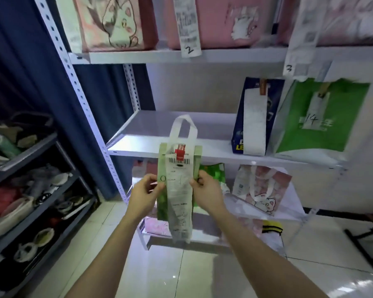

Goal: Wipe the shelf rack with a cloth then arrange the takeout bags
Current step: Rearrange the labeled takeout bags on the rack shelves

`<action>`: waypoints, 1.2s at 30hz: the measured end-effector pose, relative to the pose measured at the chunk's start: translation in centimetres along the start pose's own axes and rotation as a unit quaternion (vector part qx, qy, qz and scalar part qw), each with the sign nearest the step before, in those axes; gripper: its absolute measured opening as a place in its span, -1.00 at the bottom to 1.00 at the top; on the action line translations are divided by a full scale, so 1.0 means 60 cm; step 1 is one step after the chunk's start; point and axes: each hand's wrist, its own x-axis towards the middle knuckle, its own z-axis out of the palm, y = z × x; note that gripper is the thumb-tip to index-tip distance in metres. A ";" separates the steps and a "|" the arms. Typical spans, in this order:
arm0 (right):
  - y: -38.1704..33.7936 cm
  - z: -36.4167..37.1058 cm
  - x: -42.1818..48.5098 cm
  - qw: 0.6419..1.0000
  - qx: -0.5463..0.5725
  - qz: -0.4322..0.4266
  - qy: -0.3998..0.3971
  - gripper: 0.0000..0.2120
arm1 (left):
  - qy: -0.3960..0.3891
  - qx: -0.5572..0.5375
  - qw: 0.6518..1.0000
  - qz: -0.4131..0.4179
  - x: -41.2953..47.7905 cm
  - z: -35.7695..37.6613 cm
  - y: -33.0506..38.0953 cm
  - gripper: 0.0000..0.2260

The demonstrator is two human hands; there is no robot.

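- The left hand and right hand each pinch a side of a narrow green takeout bag, held in the air just in front of the middle shelf.
- No cloth is in view, so the wiping looks finished and the arranging seems underway.
- A blue bag and a larger green bag stand at the shelf's right; the held one is not yet placed.

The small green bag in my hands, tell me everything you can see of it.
A narrow pale green fabric-like takeout bag with a white loop handle standing up. A long white printed receipt hangs down its front past the bottom, fixed on top by a red clip. It is upright before the white rack shelf; left hand and right hand pinch its side edges.
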 end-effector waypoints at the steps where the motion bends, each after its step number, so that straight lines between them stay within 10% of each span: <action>1: -0.025 -0.017 0.014 1.000 0.005 -0.008 0.022 -0.94 | 0.001 -0.001 1.000 0.019 0.012 -0.003 0.022 -0.93; 29: -0.013 -0.214 0.373 0.991 -0.017 -0.072 0.110 -0.87 | 0.077 0.095 0.988 0.097 0.394 0.213 0.195 -0.94; 36: 0.044 -0.301 0.310 0.901 -0.069 -0.061 0.424 -0.73 | 0.079 0.074 0.988 0.113 0.373 0.212 0.182 -0.84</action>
